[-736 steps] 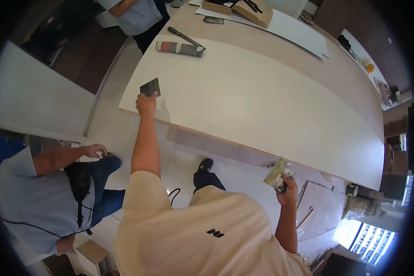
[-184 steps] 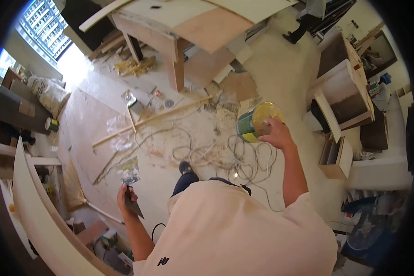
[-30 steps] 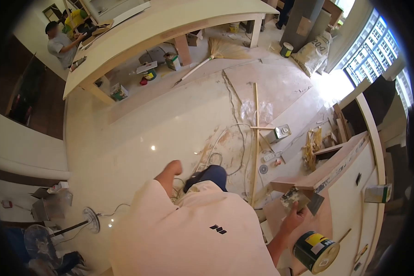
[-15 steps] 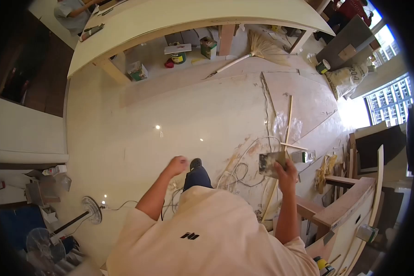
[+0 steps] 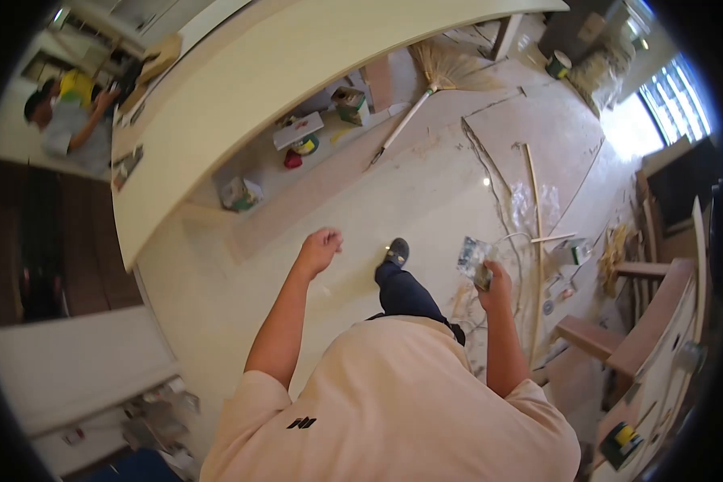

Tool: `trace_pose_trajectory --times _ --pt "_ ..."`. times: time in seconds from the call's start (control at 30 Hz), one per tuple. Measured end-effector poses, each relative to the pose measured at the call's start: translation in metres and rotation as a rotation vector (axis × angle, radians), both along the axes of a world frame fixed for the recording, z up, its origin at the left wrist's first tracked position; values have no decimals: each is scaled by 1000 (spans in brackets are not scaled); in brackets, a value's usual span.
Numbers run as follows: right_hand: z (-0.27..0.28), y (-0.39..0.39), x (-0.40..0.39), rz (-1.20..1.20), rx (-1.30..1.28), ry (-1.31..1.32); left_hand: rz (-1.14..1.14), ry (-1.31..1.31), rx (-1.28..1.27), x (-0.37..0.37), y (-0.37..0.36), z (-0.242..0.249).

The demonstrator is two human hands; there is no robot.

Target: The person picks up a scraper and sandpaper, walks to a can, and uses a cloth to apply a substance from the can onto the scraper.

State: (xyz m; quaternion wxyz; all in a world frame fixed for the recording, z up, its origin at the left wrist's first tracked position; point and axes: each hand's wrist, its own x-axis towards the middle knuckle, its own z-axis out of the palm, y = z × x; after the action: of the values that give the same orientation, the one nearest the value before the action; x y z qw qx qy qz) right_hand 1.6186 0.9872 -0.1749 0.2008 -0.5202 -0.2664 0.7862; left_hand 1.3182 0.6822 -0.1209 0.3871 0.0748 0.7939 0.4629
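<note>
My left hand (image 5: 321, 251) hangs in front of me over the pale floor, its fingers curled loosely, with nothing visible in them. In my right hand (image 5: 496, 283) is a flat, stained grey-and-white plate-like piece (image 5: 475, 259), gripped at its lower edge. Between the hands, one dark shoe (image 5: 397, 251) shows on the floor. A thin wooden strip (image 5: 536, 217) and a pale cable (image 5: 522, 255) lie to the right of the held piece.
A long pale table (image 5: 297, 68) curves across the front. Beneath it are boxes (image 5: 351, 104), a can (image 5: 306, 145) and a broom (image 5: 410, 124). Another person (image 5: 80, 128) is at the far left. Wooden framing (image 5: 659, 321) stands at the right.
The view has turned and moved nearer the table. My left hand has risen and moved forward. My right hand still holds the flat piece, now tilted differently. The fan has left the view.
</note>
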Motion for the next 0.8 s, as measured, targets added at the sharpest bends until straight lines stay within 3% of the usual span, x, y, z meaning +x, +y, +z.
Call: trace_pose_trajectory --times 0.03,0.13,0.23,0.33,0.43,0.67,0.8 --pt "-17 1 -35 -36 -21 13 -58 -40 -41 -23 4 -4" --pt "-25 -11 -131 10 27 -105 127 -418 -13 -78 -17 -5" --pt "-16 -26 -214 70 76 -130 109 -364 -113 -143 -43 -31" --pt "-24 -52 -272 181 114 23 211 -366 -100 -194 -42 -45" --pt "-46 -79 -312 248 76 9 82 -340 -212 -240 -35 -78" --pt "-176 -159 -402 -144 -122 -34 172 -357 -231 -339 -30 -180" --pt "-257 -166 -431 -156 -83 -4 139 -273 -251 -394 -33 -250"
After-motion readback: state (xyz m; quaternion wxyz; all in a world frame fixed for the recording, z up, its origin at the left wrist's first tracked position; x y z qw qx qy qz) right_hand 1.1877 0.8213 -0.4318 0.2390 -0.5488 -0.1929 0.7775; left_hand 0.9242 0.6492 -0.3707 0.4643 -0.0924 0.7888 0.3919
